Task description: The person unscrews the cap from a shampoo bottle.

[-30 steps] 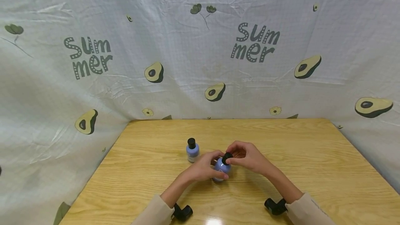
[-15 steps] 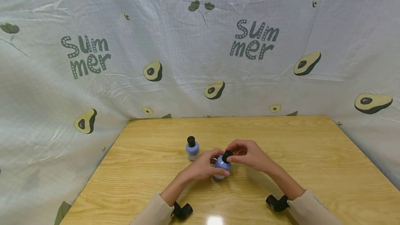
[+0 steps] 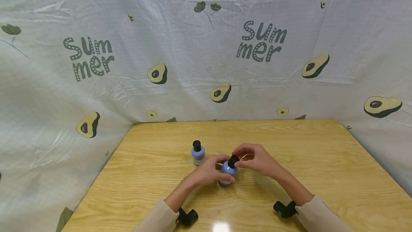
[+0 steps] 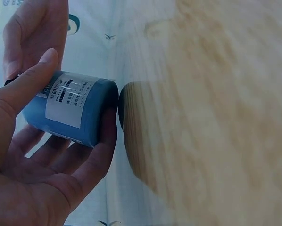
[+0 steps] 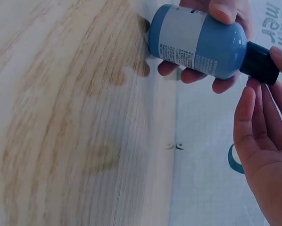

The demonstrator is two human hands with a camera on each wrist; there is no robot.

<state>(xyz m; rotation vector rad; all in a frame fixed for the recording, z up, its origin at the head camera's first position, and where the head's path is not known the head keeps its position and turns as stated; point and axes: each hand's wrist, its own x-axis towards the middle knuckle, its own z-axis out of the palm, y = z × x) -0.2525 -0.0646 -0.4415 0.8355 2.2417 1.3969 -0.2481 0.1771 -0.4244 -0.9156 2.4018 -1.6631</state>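
My left hand (image 3: 210,171) grips the body of a small blue-violet bottle (image 3: 227,169), thumb on one side and fingers round the other. The bottle tilts to the right, and in the left wrist view its white printed label (image 4: 69,100) faces out. At its top, my right hand (image 3: 255,161) pinches the black cap (image 3: 233,161) between thumb and fingers. In the right wrist view the cap (image 5: 260,63) sits on the bottle's neck. A second bottle (image 3: 198,153) of the same look, black cap on, stands upright behind and left of my left hand.
A light wooden table (image 3: 154,153) lies under both hands. White cloth (image 3: 186,46) printed with avocados and lettering hangs behind it and at its sides. Black wrist devices (image 3: 188,217) sit below both forearms, close to the tabletop.
The left hand keeps its grip on the bottle. The right fingers shift slightly on the cap, with small changes in their bend. The view has tipped slightly; the second bottle stays in place.
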